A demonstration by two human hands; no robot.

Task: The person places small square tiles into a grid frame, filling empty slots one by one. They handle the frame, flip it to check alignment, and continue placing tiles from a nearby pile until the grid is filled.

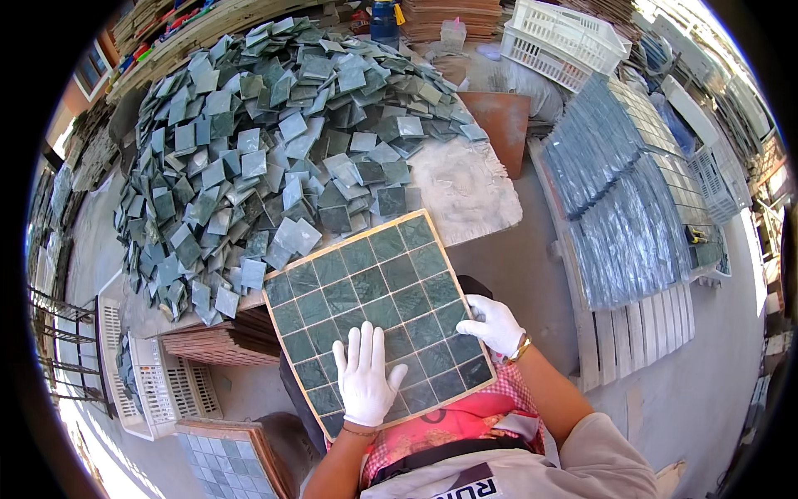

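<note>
A square wooden frame (345,244) leans on my lap against the work table. Green square tiles (370,284) fill it in a grid, with pale lines between them. My left hand (366,378), in a white glove, lies flat on the lower tiles with its fingers stretched and thumb out to the side. At the frame's right edge is my right hand (495,326), also gloved, gripping the rim with the thumb on top; its other fingers are partly hidden. Beyond the frame's far edge, a big heap of loose green tiles (249,162) covers much of the table.
A bare, dusty table corner (465,187) shows right of the heap. Wrapped tile stacks (628,224) stand on a pallet (640,341) at the right. White crates (561,46) sit at the back, another crate (170,391) at lower left. Near my left arm leans another tiled panel (224,461).
</note>
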